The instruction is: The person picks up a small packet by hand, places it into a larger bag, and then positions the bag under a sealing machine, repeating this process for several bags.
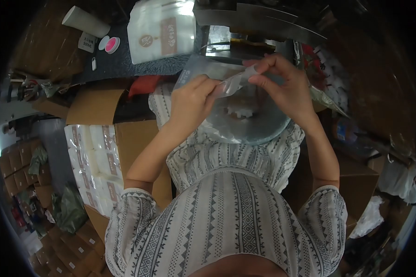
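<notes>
Both hands hold a clear plastic bag (245, 117) in front of my patterned dress. My left hand (192, 104) pinches the bag's upper edge from the left. My right hand (284, 87) pinches the same edge (233, 83) from the right, fingers bent around it. Something white (238, 111) shows through the bag's lower part, which rests against my lap. The bag hangs between the two hands, its mouth stretched between the fingertips.
A white printed package (162, 30) lies on the dark counter (120, 62) ahead, beside a pink-centred round lid (111, 45) and a white cup (83, 21). An open cardboard box (99, 152) of wrapped white packs stands at my left. Metal machine parts (259, 21) are ahead, more cartons far left.
</notes>
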Available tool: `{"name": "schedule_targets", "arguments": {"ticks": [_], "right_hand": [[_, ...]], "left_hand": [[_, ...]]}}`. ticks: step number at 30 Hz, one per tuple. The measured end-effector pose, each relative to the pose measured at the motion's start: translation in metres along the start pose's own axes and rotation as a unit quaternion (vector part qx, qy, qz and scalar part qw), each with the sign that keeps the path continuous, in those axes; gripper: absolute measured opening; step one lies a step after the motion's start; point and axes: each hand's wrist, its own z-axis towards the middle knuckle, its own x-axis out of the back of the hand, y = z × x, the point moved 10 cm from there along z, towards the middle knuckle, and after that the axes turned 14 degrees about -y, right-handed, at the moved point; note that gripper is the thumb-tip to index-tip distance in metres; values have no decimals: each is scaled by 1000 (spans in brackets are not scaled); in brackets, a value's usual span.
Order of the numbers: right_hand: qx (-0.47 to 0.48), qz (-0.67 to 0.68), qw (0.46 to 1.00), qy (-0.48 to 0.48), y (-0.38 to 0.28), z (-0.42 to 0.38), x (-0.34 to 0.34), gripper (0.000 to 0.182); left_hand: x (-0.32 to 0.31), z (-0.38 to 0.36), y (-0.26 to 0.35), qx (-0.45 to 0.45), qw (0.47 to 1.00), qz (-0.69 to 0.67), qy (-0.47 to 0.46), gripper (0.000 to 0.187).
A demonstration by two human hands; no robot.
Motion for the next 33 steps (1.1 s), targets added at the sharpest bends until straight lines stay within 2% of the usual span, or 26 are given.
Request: {"name": "schedule_targets", "arguments": {"ticks": [2,3,4,5,6,8,9,11,12,14,15,17,18,19,20,21,23,24,26,27,29,33], "right_hand": [[16,103,995,3,13,0,-2,20],[15,103,995,3,20,1,-2,20],[6,64,996,55,29,-1,10,24],[-2,24,994,107,33,-4,23,28],[1,23,994,105,34,-6,29,28],[-20,-111,984,136,31,-14,48,30],[-19,-112,984,136,28,-20,55,30],[-135,-254,957,39,32,-31,55,31],[-137,-255,957,39,28,-37,61,31],[-223,-422,869,135,20,-56,92,22],[-225,-420,869,134,35,-62,101,22],[-411,-563,715,49,99,-78,127,20],[-408,-565,715,53,106,-77,131,20],[-390,-553,735,49,112,-74,131,21],[-375,-538,754,41,116,-73,127,22],[-378,-536,754,39,120,-74,126,22],[-302,-472,827,52,117,-61,122,26],[-300,-471,828,53,116,-57,121,26],[-200,-409,888,64,100,-48,110,31],[-205,-409,887,63,101,-48,108,31],[-109,-406,904,80,82,-42,105,31],[-147,-313,932,113,80,-48,118,31]], "left_hand": [[-29,5,-7,-3,988,-122,-93,8],[-37,8,-8,-3,988,-122,-93,8],[-61,11,-23,64,954,-255,-141,11],[-85,13,-34,128,897,-381,-184,14],[-89,24,-39,128,898,-381,-182,14],[-124,31,-60,256,776,-531,-226,25],[-125,39,-61,255,776,-532,-225,25],[-127,50,-60,276,704,-631,-173,31],[-125,51,-58,276,703,-632,-174,31],[-127,47,-56,300,699,-620,-192,38],[-127,43,-58,302,697,-620,-193,38],[-108,49,-71,226,807,-513,-188,42],[-99,51,-89,222,809,-512,-186,42],[-47,60,-114,149,950,-267,-60,46],[-7,52,-106,65,996,4,67,51],[-15,37,-117,65,996,3,64,51],[-33,16,-125,108,957,268,32,53],[-29,11,-120,107,956,271,33,53],[-32,-2,-99,56,974,219,10,52],[-30,-7,-98,56,975,215,7,52],[-18,-11,-110,103,969,224,12,45],[-6,-11,-105,111,963,245,22,34]]}}
